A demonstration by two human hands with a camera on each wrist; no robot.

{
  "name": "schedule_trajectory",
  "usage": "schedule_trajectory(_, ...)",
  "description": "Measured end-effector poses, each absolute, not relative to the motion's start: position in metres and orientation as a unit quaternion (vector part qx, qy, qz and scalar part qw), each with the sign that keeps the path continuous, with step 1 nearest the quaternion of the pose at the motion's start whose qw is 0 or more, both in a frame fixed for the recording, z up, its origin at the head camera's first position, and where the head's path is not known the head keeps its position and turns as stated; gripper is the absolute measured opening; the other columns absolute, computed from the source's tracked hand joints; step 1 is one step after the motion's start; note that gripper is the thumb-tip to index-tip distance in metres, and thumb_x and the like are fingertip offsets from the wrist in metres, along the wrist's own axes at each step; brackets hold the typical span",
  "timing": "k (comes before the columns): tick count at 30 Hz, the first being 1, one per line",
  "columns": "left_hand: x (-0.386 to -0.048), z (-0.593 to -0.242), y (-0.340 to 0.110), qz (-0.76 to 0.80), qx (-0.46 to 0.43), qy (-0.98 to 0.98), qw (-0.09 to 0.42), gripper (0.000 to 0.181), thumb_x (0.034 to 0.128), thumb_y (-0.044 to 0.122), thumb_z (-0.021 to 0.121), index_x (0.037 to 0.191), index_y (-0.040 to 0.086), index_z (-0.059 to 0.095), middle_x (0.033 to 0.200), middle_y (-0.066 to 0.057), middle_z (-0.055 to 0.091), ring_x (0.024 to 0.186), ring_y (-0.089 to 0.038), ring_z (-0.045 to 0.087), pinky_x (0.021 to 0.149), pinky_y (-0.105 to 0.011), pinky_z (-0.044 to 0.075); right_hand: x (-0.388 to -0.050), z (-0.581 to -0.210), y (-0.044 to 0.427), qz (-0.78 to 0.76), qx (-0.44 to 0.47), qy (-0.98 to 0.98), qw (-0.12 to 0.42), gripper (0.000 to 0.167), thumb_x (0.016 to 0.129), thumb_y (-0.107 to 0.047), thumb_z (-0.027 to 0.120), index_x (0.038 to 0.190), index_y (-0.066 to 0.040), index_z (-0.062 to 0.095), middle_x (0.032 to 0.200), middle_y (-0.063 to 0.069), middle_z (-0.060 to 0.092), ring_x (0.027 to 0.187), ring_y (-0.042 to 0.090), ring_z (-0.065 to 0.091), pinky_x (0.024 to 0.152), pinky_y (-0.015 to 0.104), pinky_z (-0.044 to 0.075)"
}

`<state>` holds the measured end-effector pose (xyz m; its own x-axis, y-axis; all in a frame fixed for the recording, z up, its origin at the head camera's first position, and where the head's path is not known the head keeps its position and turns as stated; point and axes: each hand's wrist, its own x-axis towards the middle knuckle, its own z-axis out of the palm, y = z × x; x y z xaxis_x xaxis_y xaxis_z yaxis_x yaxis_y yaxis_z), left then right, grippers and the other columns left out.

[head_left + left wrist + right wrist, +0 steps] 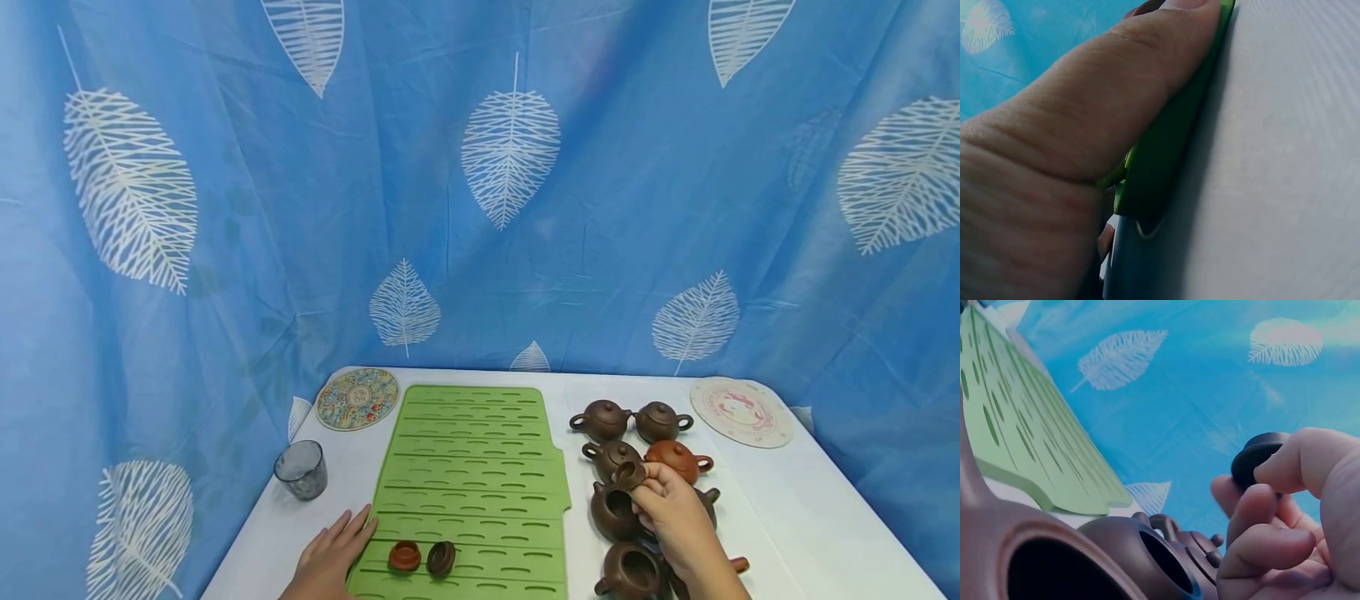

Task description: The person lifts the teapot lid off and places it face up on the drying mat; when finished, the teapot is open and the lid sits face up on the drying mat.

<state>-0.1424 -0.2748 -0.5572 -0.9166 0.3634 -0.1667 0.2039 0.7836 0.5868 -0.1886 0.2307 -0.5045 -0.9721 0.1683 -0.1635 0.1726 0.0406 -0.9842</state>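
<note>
My right hand [675,517] pinches a small dark brown teapot lid [628,475] between thumb and fingers, above the teapots. In the right wrist view the lid [1259,457] is tilted, held off the open teapot [1141,553]. Below it in the head view stands an uncovered brown teapot [613,512]. My left hand [330,554] rests at the left edge of the green mat [480,504], fingers extended; in the left wrist view the thumb [1116,94] lies on the mat's edge. A red lid [404,556] and a dark lid [441,558] lie on the mat.
More teapots stand in rows right of the mat, among them a reddish one [675,458] and an uncovered one [632,573] near the front. A grey glass [302,470] and a patterned disc [357,399] are at the left. A pale disc [741,412] lies at the back right.
</note>
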Motion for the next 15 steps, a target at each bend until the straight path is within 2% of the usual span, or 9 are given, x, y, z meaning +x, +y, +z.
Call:
schedule_trajectory(6,-0.141,-0.556,-0.274,0.296,0.154,0.933,0.131,0.114,0.0795,0.068,0.081,0.158,-0.004,0.041,0.166,-0.032,0.028,0.149,-0.063,0.022,0.127,-0.085,0.016,-0.187,-0.507,0.226,-0.721,0.094,0.687,-0.006,0.016,0.098,-0.002,0.07,0.106,-0.007,0.057,0.079,-0.007,0.065,0.067,0.009,0.053,0.045,0.013,0.038)
schedule_trajectory(12,-0.14,-0.556,-0.274,0.294,0.157,0.934,0.131,0.113,0.0801,0.066,0.082,0.158,-0.005,0.041,0.165,-0.033,0.028,0.148,-0.063,0.022,0.126,-0.085,0.017,-0.186,-0.504,0.22,-0.716,0.097,0.691,0.002,0.017,0.098,-0.005,0.071,0.109,-0.008,0.058,0.084,-0.009,0.069,0.071,0.01,0.056,0.051,0.014,0.045)
schedule_trajectory(15,-0.14,-0.556,-0.273,0.288,0.161,0.935,0.125,0.112,0.081,0.065,0.081,0.157,-0.006,0.041,0.165,-0.034,0.029,0.147,-0.064,0.023,0.125,-0.086,0.018,-0.184,-0.502,0.214,-0.726,0.091,0.682,-0.005,0.018,0.098,-0.003,0.07,0.11,-0.007,0.057,0.086,-0.009,0.07,0.071,0.01,0.056,0.051,0.014,0.044)
